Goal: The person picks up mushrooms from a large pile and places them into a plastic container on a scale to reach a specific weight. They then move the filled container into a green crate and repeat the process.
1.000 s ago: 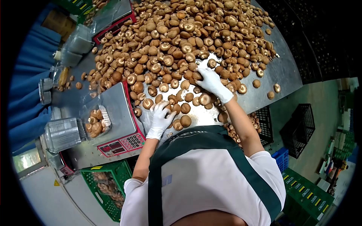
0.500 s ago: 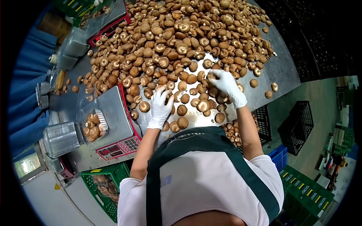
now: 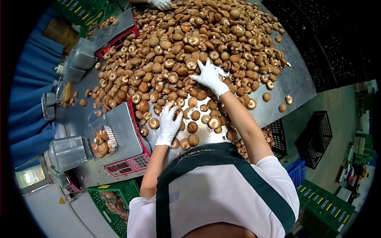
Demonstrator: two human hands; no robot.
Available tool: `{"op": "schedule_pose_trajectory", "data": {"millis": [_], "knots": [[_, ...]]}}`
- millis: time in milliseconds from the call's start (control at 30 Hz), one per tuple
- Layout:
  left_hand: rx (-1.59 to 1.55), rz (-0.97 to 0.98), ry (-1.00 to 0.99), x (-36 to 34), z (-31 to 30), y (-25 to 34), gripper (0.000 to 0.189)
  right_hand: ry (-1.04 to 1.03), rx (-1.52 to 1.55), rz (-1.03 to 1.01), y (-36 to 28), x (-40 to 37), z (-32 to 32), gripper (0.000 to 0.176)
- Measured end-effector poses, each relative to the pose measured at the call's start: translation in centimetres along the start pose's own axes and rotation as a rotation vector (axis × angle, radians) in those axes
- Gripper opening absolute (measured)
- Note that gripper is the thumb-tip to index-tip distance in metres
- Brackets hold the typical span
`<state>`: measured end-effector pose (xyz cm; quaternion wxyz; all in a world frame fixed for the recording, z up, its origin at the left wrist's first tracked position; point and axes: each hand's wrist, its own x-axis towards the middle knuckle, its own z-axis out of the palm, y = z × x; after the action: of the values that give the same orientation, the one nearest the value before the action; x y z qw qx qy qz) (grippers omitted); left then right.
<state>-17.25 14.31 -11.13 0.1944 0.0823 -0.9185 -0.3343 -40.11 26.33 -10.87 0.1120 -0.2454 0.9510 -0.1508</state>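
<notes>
A large heap of brown shiitake mushrooms covers the metal table. My right hand, in a white glove, reaches onto the heap's near edge with its fingers spread, holding nothing that I can see. My left hand, also gloved, is lower and to the left, its fingers curled; a bit of brown mushroom shows between thumb and fingers. Between my hands and my apron lie loose mushrooms on the bare metal.
Left of my left hand stands a red-edged scale bearing a clear box of mushrooms. Stacked clear boxes are beside it. Green crate and black crate stand below the table. Another person's gloved hand is at the far edge.
My right hand has moved up and left from the loose mushrooms to the heap and spread its fingers. My left hand stays nearly in place. Another person's gloved hand now shows at the far edge.
</notes>
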Motion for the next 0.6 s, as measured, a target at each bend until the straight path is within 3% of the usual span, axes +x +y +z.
{"op": "schedule_pose_trajectory", "data": {"millis": [100,233,300,367,500,600], "knots": [[-0.003,-0.009,0.003,1.6,0.7,-0.2,0.028,-0.140,0.110,-0.102,0.6,-3.2,-0.9,0.081],[-0.025,0.011,-0.020,2.7,1.3,0.9,0.030,-0.176,-0.125,-0.406,2.1,-8.6,-1.0,0.056],[-0.045,0.022,-0.033,2.5,1.2,1.5,0.029,-0.258,-0.034,-0.426,3.3,-9.3,-1.3,0.051],[-0.065,0.016,-0.039,1.9,1.1,1.4,0.029,-0.436,0.240,-0.323,3.8,-8.5,-3.0,0.043],[-0.047,-0.002,-0.049,0.6,0.9,1.1,0.029,-0.157,0.267,-0.042,2.8,-4.6,-4.1,0.043],[-0.072,-0.045,-0.066,0.0,0.7,1.1,0.028,0.066,0.150,-0.033,1.9,-1.0,-2.0,0.057]]}}
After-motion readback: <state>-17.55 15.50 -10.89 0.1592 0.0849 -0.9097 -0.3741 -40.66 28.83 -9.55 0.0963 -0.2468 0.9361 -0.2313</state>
